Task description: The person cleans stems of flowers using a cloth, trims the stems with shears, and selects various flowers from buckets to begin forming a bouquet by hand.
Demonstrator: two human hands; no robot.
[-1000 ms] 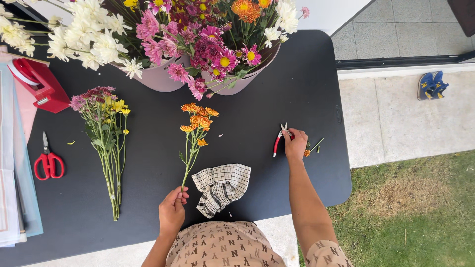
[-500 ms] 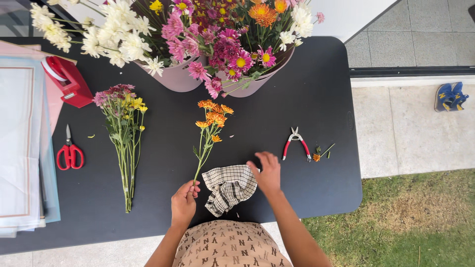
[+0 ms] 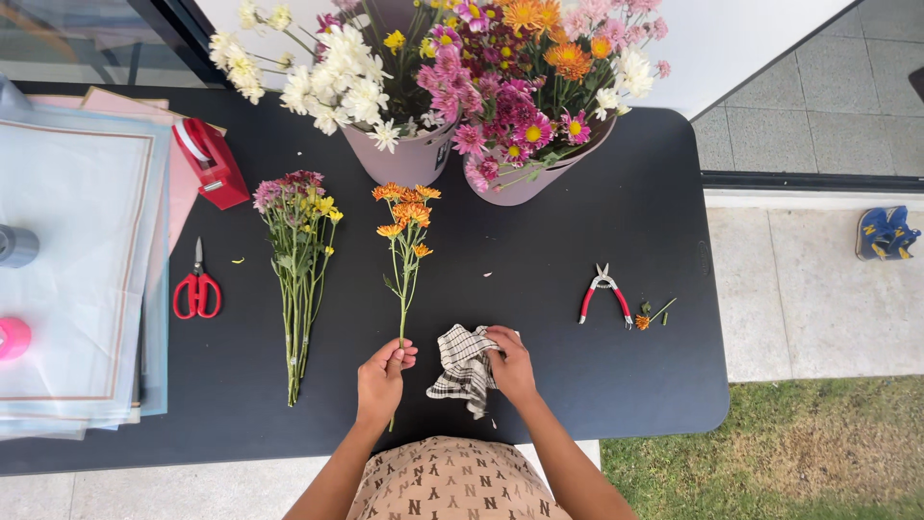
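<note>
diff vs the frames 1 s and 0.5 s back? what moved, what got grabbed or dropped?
The right hand left the red-handled pruning snips on the black table, moved left and took hold of the checked cloth. The left hand closed on the stem of the orange flower sprig. Mixed bunch and red scissors stayed.

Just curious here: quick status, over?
Left hand pinching orange flower stem. Right hand gripping checked cloth. Red-handled pruners lying clear, right side.
</note>
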